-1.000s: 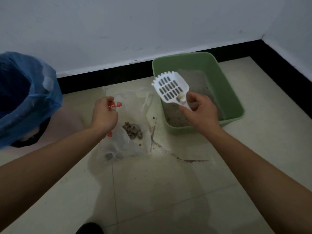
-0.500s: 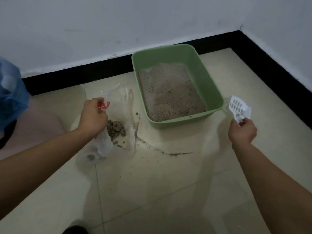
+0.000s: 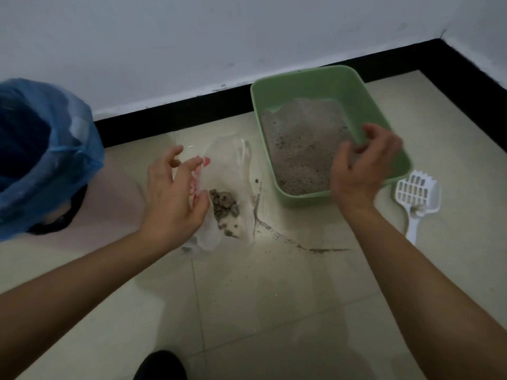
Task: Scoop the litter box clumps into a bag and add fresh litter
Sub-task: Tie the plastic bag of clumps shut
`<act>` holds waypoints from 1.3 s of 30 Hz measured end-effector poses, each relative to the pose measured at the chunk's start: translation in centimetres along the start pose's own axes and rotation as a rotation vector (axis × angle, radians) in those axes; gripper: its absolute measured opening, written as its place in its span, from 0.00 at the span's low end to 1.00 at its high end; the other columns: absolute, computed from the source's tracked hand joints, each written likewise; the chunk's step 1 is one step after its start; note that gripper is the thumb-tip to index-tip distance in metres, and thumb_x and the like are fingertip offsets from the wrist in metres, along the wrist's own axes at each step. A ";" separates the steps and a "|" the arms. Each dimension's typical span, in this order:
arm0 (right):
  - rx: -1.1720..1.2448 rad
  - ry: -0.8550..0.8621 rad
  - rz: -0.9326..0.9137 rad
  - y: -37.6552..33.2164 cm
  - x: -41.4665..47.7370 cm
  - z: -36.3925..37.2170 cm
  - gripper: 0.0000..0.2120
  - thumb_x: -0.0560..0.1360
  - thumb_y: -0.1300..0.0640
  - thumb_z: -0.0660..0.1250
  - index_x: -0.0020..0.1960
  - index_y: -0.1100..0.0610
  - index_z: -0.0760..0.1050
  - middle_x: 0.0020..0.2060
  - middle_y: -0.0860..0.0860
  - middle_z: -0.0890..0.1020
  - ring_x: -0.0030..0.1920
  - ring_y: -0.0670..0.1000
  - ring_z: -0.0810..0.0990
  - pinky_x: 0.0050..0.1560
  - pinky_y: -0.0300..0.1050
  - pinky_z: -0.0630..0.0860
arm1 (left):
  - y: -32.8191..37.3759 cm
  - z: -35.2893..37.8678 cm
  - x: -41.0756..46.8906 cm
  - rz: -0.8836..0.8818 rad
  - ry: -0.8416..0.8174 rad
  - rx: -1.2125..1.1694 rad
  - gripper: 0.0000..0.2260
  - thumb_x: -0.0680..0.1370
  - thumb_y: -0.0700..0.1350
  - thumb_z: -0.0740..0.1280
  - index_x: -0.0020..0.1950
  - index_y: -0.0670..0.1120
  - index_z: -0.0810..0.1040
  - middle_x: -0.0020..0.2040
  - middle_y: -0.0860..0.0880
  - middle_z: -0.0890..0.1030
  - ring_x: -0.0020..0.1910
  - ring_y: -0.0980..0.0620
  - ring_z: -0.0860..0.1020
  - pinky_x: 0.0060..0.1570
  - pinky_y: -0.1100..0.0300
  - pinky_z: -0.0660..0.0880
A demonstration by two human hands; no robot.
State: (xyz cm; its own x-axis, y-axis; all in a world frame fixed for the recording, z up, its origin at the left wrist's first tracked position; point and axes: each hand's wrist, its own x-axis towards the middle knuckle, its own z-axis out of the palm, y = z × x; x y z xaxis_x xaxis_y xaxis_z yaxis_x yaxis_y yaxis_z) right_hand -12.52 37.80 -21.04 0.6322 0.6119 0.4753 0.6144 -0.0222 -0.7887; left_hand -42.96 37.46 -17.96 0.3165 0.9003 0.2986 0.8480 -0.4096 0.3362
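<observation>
Left grip spread over bag, right grip slack, empty, masking litter box rim; scoop beside

A single wide-angle camera sat on the person's head, looking forward and steeply down at the tiled floor. It faced a white wall whose black baseboard slanted up toward a room corner at upper right. Both forearms entered from the lower edges, with the left hand and right hand close below the lens near mid-frame. The litter box lay farther off, by the wall.
</observation>
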 end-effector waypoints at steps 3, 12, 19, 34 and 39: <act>0.077 -0.389 -0.151 -4.6 -2.2 3.7 0.09 0.79 0.57 0.62 0.58 0.56 0.74 0.50 0.49 0.74 0.44 0.48 0.76 0.44 0.36 0.74 | -0.1 -0.7 -1.9 0.361 -0.025 0.033 0.12 0.76 0.44 0.68 0.58 0.41 0.79 0.62 0.42 0.75 0.49 0.46 0.77 0.48 0.53 0.76; 0.008 -1.054 0.617 -7.2 -4.4 12.8 0.35 0.81 0.43 0.60 0.79 0.60 0.54 0.76 0.59 0.64 0.73 0.61 0.66 0.71 0.53 0.66 | -3.0 -1.0 -4.1 0.481 -0.515 0.416 0.25 0.72 0.57 0.72 0.64 0.45 0.76 0.47 0.47 0.81 0.42 0.45 0.81 0.37 0.55 0.78; 0.537 -0.997 0.902 -8.3 -3.0 14.6 0.05 0.79 0.55 0.68 0.46 0.55 0.77 0.31 0.48 0.74 0.32 0.44 0.76 0.39 0.42 0.75 | -5.0 -4.2 -3.5 0.422 -0.580 0.607 0.18 0.65 0.54 0.79 0.49 0.48 0.83 0.41 0.47 0.79 0.38 0.47 0.80 0.30 0.57 0.75; 0.429 -0.820 0.454 -15.4 3.7 7.4 0.08 0.74 0.67 0.62 0.38 0.58 0.74 0.24 0.49 0.74 0.26 0.48 0.72 0.33 0.43 0.70 | -4.0 -7.8 2.3 0.082 -0.357 0.416 0.07 0.74 0.52 0.72 0.44 0.54 0.75 0.51 0.52 0.72 0.45 0.51 0.74 0.40 0.56 0.73; 0.306 -0.885 0.423 -11.7 1.8 5.9 0.15 0.75 0.60 0.67 0.62 0.55 0.76 0.48 0.53 0.80 0.45 0.49 0.78 0.48 0.48 0.78 | -3.6 -7.2 2.9 -0.102 -0.303 -0.103 0.14 0.73 0.40 0.69 0.35 0.54 0.68 0.46 0.53 0.78 0.48 0.52 0.78 0.48 0.45 0.78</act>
State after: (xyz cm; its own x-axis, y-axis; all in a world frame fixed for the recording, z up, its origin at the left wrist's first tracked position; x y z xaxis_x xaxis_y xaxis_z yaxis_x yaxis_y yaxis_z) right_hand -21.36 43.85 -13.29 0.1186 0.9672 -0.2246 0.1969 -0.2446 -0.9494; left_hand -48.13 40.48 -11.82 0.3574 0.9338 -0.0151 0.8391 -0.3139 0.4443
